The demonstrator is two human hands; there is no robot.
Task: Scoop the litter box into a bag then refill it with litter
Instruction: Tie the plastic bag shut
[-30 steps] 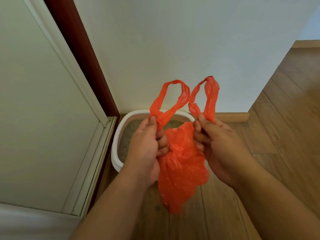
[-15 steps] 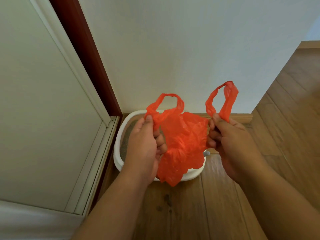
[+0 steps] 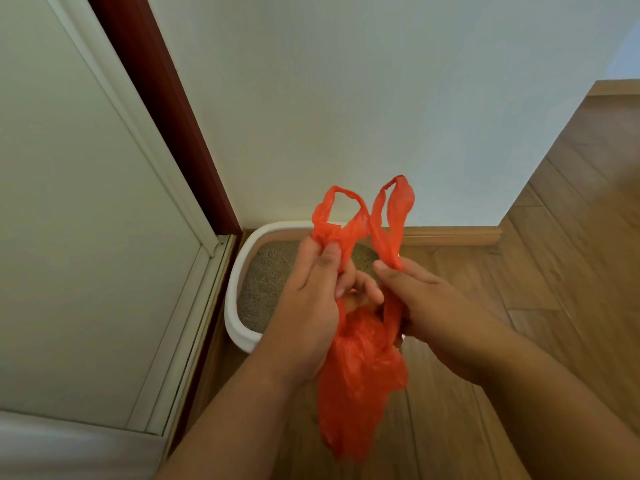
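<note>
Handles drawn back together | both hands [image 3: 311,306] pinching orange bag [image 3: 360,386] | over litter box [image 3: 239,317]

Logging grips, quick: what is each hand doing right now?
Left hand: closed on the orange bag.
Right hand: closed on the same bag.

Soft, even indoor light filled the scene without glare or hard shadows. The wide lens bowed the door frame [image 3: 166,109], and detail looked slightly soft throughout.
</note>
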